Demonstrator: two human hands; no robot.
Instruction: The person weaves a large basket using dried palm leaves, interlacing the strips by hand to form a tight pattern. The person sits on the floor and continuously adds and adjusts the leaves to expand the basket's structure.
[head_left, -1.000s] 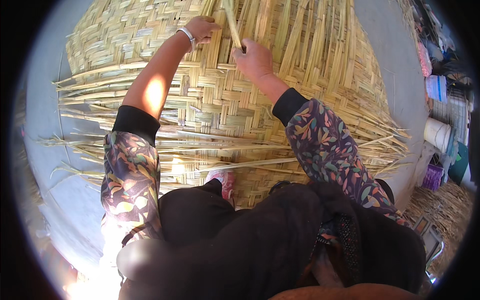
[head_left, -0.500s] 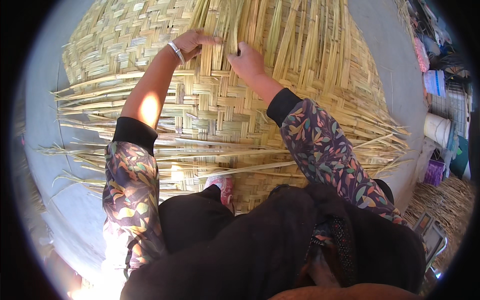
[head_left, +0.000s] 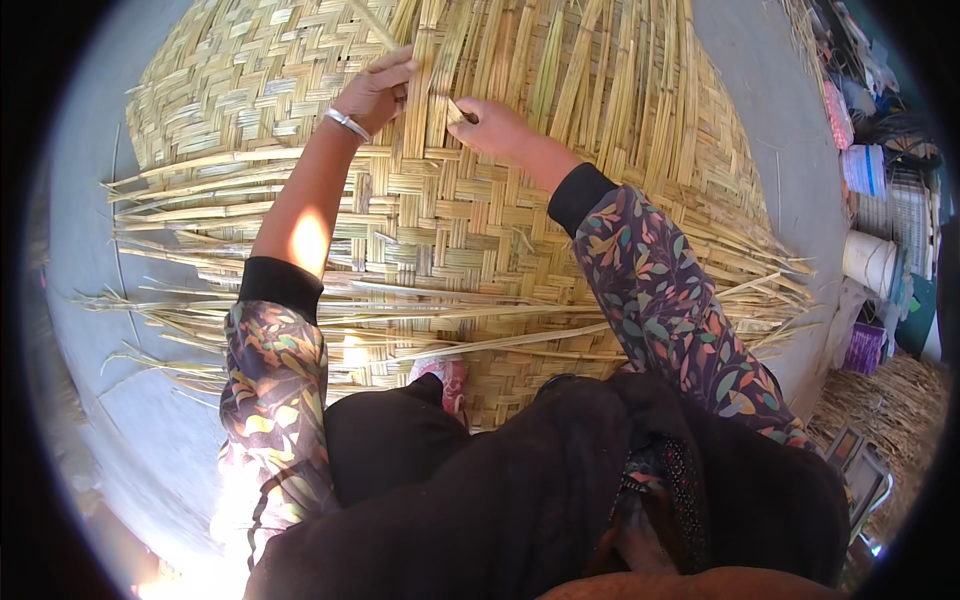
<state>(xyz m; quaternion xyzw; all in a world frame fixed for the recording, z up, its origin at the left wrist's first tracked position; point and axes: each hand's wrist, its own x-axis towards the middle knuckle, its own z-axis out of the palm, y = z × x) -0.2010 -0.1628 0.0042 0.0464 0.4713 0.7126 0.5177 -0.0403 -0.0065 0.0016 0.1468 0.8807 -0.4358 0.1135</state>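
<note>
A large woven mat of flat yellow-green reed strips (head_left: 440, 215) spreads on the floor in front of me. Over its far middle, my left hand (head_left: 376, 93), wearing a silver bangle, is closed on a reed strip (head_left: 372, 22) that slants up and away to the left. To its right, my right hand (head_left: 492, 128) pinches the near part of another upright strip (head_left: 455, 75), whose end pokes out by the thumb. Between the hands, more upright strips lie over the weave. Part of the left fingers' grip is hidden.
Loose strip ends (head_left: 180, 215) stick out at the mat's left and right sides. My pink patterned shoe (head_left: 452, 385) rests on the mat. On the right stand a white bucket (head_left: 868, 260), a purple container (head_left: 864, 347) and a pile of dry stalks (head_left: 880, 400).
My left hand has turned and lifted slightly, and a strip now slants from it toward the upper left. My right hand has shifted slightly down and right, with a strip end now showing.
</note>
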